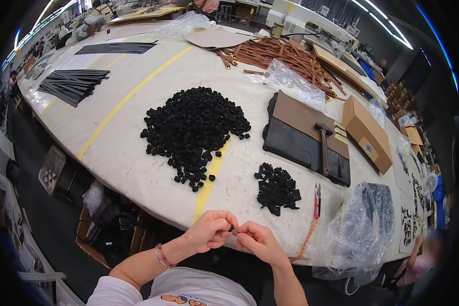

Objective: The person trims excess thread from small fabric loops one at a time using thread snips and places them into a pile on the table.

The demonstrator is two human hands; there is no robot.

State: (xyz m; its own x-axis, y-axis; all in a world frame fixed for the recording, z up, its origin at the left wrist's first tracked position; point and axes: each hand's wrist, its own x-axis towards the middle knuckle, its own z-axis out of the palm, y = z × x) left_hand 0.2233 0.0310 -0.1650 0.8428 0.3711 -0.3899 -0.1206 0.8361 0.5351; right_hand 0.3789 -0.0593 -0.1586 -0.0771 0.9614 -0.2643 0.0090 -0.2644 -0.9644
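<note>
At the table's near edge my two hands meet, fingertips pinched. My left hand point(210, 232) holds a small black piece point(232, 228), mostly hidden by the fingers. My right hand point(258, 241) is closed at the same spot, with a thin pale sliver between the fingertips that is too small to name. Beyond my left hand lies a large heap of small black rolled pieces point(191, 127). A smaller heap of flat black strips point(277, 188) lies past my right hand. Red-handled thread snips point(317, 201) on an orange cord rest to its right.
A hammer point(325, 148) lies on a black slab with a brown sheet point(301, 115). Near it stand a cardboard box point(367, 133) and a clear plastic bag point(359, 229). Brown straps point(280, 58) pile at the back; dark strips point(72, 84) lie far left. Other people are around.
</note>
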